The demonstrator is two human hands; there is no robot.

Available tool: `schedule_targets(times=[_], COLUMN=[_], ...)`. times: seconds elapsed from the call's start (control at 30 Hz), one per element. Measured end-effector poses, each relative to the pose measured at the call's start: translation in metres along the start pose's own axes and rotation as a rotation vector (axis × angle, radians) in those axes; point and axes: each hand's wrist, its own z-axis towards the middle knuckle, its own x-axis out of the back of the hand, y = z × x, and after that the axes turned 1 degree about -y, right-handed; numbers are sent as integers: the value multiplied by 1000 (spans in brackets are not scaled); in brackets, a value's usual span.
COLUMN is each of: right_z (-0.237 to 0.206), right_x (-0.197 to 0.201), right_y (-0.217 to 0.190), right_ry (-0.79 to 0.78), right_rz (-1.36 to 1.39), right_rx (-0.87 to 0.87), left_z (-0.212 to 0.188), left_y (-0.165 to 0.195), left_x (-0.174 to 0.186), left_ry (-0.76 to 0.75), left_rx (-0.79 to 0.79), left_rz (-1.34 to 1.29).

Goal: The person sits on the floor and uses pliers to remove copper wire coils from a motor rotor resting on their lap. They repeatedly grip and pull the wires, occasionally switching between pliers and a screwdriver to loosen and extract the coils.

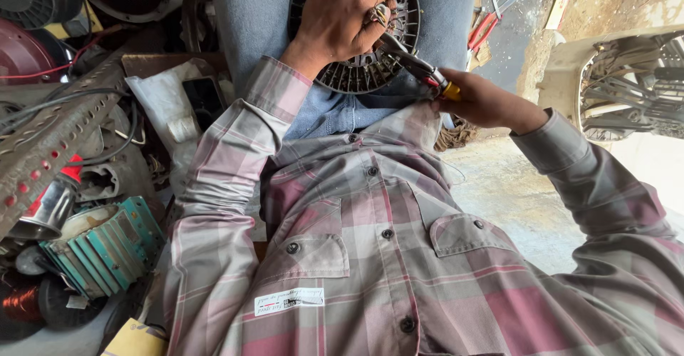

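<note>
Dark grey metal with many thin radial slots, this is how the round motor stator [363,64] looks; it lies on the person's lap, on the blue jeans [249,14], and I see copper-coloured wire ends near its middle, under the fingers. From my view the left hand [349,14] rests flat over the top of the stator, fingers spread and curled on it, holding it steady against the legs. The right hand [484,103] is closed around the handles of the pliers [420,67], which have red and yellow grips; the dark nose of the pliers reaches in to the stator, close to the wire ends, but I cannot tell if the tip bites on a wire. The left hand covers much of the stator, so its centre is mostly hidden from me. A pink and grey checked shirt [370,256] fills the lower part of the view. On the left side lies a crowded heap: a perforated metal angle bar [50,135], a teal finned motor housing [107,245], a coil of copper wire [21,302] and a dark phone [203,99] on a white cloth. Near the top right, red-handled cutters [484,28] lie on the floor, and a pale plastic fan housing [627,78] stands at the far right.
</note>
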Motion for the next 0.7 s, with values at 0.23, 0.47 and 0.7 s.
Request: schedule_targets(times=[0.23,0.47,0.7], right_z=[-9,-25,-31], right_x=[-11,-14,-8], right_y=[-5,-12,-15], right_ry=[369,332,218], right_rz=[-453,-381,-277], right_rx=[-200,70,-254], left_z=[-3,-1,1], left_y=[-9,-23,-18], left_x=[-2,-9,1], left_ry=[38,-45,-119], left_rx=[-63,-115,-94], left_rz=[80,-13,66])
